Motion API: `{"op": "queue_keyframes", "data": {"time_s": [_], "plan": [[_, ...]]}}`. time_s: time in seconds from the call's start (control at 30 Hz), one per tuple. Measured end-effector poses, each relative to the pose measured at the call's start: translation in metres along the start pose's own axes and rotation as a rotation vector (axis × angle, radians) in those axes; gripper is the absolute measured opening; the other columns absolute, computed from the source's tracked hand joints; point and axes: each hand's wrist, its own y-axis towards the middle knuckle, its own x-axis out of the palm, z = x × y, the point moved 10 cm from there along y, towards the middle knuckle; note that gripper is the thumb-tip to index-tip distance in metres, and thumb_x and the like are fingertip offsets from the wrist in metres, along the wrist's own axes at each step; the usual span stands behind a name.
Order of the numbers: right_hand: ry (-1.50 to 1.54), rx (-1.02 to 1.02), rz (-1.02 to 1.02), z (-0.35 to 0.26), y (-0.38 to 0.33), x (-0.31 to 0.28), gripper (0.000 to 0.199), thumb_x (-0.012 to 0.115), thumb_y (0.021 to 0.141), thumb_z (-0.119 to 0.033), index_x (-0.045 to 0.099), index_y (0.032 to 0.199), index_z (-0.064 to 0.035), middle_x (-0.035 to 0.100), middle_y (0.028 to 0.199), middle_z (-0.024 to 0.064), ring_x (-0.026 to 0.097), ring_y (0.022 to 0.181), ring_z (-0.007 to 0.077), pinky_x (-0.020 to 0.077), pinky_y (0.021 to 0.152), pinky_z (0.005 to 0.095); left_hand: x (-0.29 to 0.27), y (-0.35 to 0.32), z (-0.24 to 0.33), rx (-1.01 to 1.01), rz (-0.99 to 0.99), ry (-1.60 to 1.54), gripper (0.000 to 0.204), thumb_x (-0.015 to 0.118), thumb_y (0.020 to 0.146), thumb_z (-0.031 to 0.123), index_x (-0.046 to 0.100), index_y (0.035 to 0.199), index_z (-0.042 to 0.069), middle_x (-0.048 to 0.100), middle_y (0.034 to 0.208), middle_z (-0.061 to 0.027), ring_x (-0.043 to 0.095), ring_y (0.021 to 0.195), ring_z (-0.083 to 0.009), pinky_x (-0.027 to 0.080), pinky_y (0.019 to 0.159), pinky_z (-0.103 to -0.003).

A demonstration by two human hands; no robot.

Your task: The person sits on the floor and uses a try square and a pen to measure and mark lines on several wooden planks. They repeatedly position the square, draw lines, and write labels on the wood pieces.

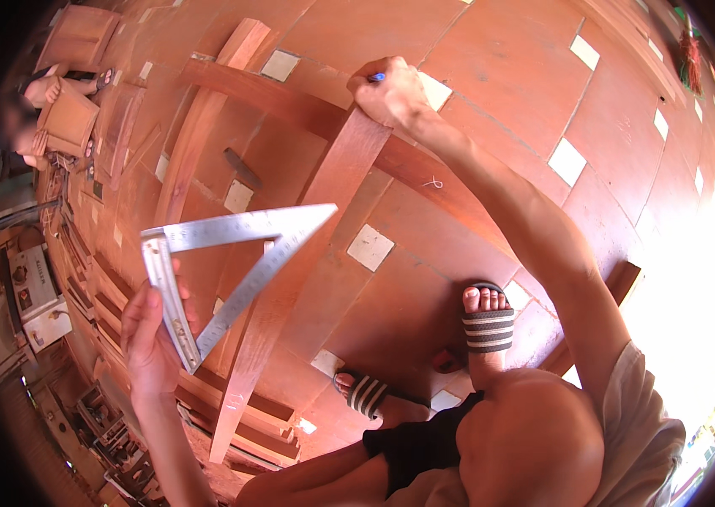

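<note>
Tiled floor, graduated metal square in left hand

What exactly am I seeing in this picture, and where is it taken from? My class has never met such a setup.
There is no machine: these are a person's bare hands, seen by a wide fisheye camera worn on the head and looking down, so straight edges curve. The left hand holds a triangular metal square. The right hand is closed at the far end of a long wooden board; a blue object shows in its fist, too little to name. Behind that end runs a wooden beam. The wearer's striped sandals are on the tiled floor.
</note>
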Motion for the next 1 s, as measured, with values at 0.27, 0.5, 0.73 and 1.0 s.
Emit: {"op": "queue_keyframes", "data": {"time_s": [0.27, 0.5, 0.73, 1.0], "plan": [[0.394, -0.344, -0.056, 0.005, 0.005, 0.011, 0.018, 0.062, 0.097, -0.015, 0.075, 0.105, -0.0064, 0.075, 0.089, 0.0080, 0.069, 0.085, 0.0211, 0.0568, 0.083, 0.0375, 0.033, -0.016, -0.017, 0.280, 0.135, 0.488, 0.049, 0.083, 0.093, 0.009, 0.071, 0.139, -0.002, 0.070, 0.115, -0.0063, 0.067, 0.102, -0.0155, 0.056, 0.083, -0.031], [0.294, -0.338, -0.072, 0.006, -0.010, -0.003, 0.017, 0.068, 0.100, -0.021, 0.075, 0.109, -0.0086, 0.077, 0.096, 0.0048, 0.071, 0.090, 0.0161, 0.0575, 0.085, 0.0363, 0.130, -0.001, -0.090, 0.682, 0.298, 0.822, 0.043, 0.086, 0.087, 0.001, 0.078, 0.129, 0.001, 0.067, 0.111, -0.0081, 0.066, 0.095, -0.0214, 0.054, 0.077, -0.034], [0.449, -0.282, 0.028, 0.037, -0.032, -0.043, 0.020, 0.071, 0.104, -0.023, 0.075, 0.114, -0.0063, 0.080, 0.107, 0.0051, 0.074, 0.100, 0.0152, 0.0586, 0.092, 0.0344, 0.152, 0.017, -0.110, 0.671, 0.326, 0.896, 0.043, 0.087, 0.087, 0.005, 0.078, 0.130, 0.003, 0.066, 0.108, -0.0091, 0.066, 0.096, -0.0257, 0.055, 0.080, -0.039], [0.537, -0.276, 0.117, 0.040, -0.071, -0.091, 0.023, 0.069, 0.108, -0.024, 0.074, 0.116, -0.0032, 0.082, 0.112, 0.0095, 0.074, 0.111, 0.0179, 0.0577, 0.101, 0.0360, 0.155, 0.025, -0.105, 0.681, 0.284, 0.965, 0.042, 0.085, 0.090, 0.008, 0.078, 0.131, 0.002, 0.066, 0.110, -0.0105, 0.067, 0.098, -0.0278, 0.055, 0.081, -0.040]]}}
